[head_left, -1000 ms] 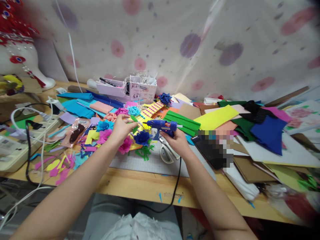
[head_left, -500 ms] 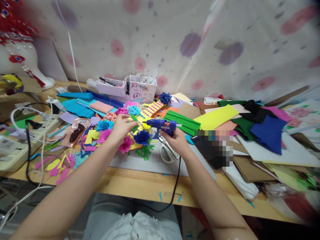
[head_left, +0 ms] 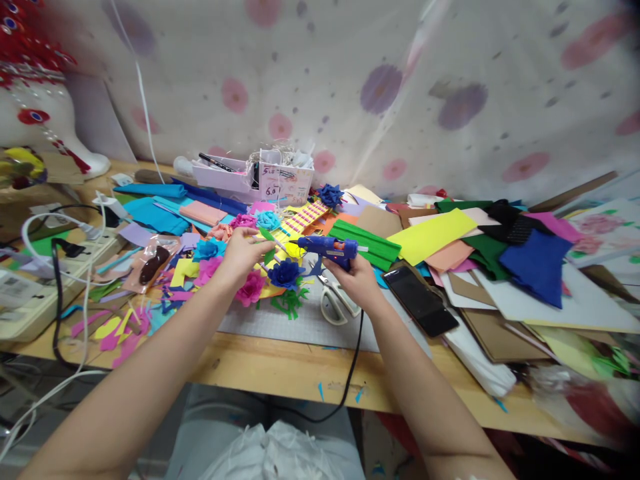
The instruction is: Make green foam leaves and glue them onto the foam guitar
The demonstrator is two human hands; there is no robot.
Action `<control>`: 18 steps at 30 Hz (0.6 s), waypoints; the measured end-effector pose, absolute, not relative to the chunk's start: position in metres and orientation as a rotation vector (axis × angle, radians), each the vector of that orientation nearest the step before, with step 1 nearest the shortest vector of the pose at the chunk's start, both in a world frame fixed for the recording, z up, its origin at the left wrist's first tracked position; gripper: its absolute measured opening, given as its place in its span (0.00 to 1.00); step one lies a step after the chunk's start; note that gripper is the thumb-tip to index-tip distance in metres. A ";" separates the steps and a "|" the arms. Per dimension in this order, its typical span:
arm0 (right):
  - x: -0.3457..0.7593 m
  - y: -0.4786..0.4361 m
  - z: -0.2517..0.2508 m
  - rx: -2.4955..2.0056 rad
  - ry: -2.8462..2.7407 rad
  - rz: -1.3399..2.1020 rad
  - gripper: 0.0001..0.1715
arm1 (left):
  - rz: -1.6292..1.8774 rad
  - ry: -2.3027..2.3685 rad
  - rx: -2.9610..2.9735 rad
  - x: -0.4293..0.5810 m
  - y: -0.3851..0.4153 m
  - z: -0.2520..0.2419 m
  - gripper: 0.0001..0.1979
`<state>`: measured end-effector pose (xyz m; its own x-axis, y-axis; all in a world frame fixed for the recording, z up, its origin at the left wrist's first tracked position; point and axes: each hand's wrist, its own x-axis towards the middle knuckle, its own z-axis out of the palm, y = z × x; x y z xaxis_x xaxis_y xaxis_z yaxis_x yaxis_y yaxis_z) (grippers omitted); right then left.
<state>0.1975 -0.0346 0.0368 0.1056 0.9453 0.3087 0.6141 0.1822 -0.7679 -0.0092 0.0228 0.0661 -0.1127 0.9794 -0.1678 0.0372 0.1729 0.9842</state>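
Note:
My right hand (head_left: pixel 357 270) is wrapped round the handle of a blue hot glue gun (head_left: pixel 327 247). The gun's nozzle points left, towards my left hand (head_left: pixel 245 255), which pinches a green paper leaf (head_left: pixel 267 235) on what looks like a thin pale stem. Just below the nozzle is a dark blue paper flower (head_left: pixel 285 274), with a magenta paper flower (head_left: pixel 251 288) to its left. Fringed green paper (head_left: pixel 289 303) lies in front of them. White-handled scissors (head_left: pixel 333 309) rest under my right hand, their blades partly covered.
A black phone (head_left: pixel 420 301) lies right of my hand, near stacks of coloured paper (head_left: pixel 433 237). White boxes (head_left: pixel 286 185) stand at the back. Paper scraps (head_left: pixel 133 327) and a power strip (head_left: pixel 60 287) with cables fill the left. The gun's black cord (head_left: pixel 355 360) hangs over the table edge.
The glue gun and my right hand have shifted slightly to the right, drawing the nozzle a little away from the leaf. My left hand stays almost still.

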 end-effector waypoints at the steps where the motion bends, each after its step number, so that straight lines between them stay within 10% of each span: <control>1: 0.197 -0.035 0.037 -1.525 -1.603 0.484 0.22 | 1.138 1.394 1.057 -0.009 0.023 0.066 0.24; 18: 0.200 -0.035 0.038 -1.504 -1.630 0.445 0.20 | 1.143 1.352 1.010 -0.009 0.025 0.064 0.25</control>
